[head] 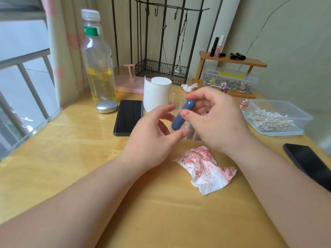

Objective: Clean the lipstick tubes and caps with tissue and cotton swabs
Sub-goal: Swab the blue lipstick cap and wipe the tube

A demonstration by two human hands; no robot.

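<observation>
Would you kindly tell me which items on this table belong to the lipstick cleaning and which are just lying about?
For the job: blue lipstick tube gripped by the right hand, stained tissue, tissue roll, tub of cotton swabs.
Lying about: black phone, silver case, second phone, wire basket.

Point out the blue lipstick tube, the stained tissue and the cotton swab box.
blue lipstick tube [177,122], head view, lower half of body.
stained tissue [206,169], head view, red-smeared centre.
cotton swab box [304,121], head view, right wall.
</observation>
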